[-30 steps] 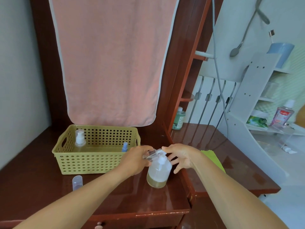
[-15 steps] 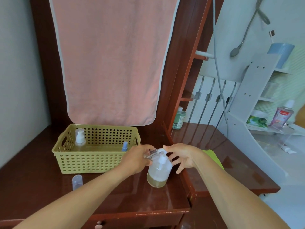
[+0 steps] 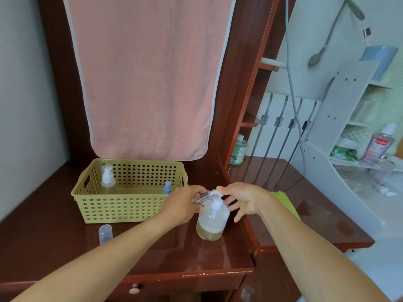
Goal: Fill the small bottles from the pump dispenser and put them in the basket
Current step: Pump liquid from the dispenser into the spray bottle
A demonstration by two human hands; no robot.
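Note:
The clear pump dispenser stands on the dark wooden table, with a brownish liquid low in it. My left hand grips a small clear bottle, held tilted at the pump's spout. My right hand rests its thumb on the white pump head, its other fingers spread. The yellow-green perforated basket sits to the left; a small pump bottle and a blue-tipped small bottle are inside. A clear cap stands on the table in front of the basket.
A pink towel hangs behind the basket. A green bottle stands at the back of the lower right table, and a green cloth lies behind my right wrist. A white shelf unit stands at the right.
Both hands stay at the pump head with hardly any shift. The right hand's fingers have spread a little more.

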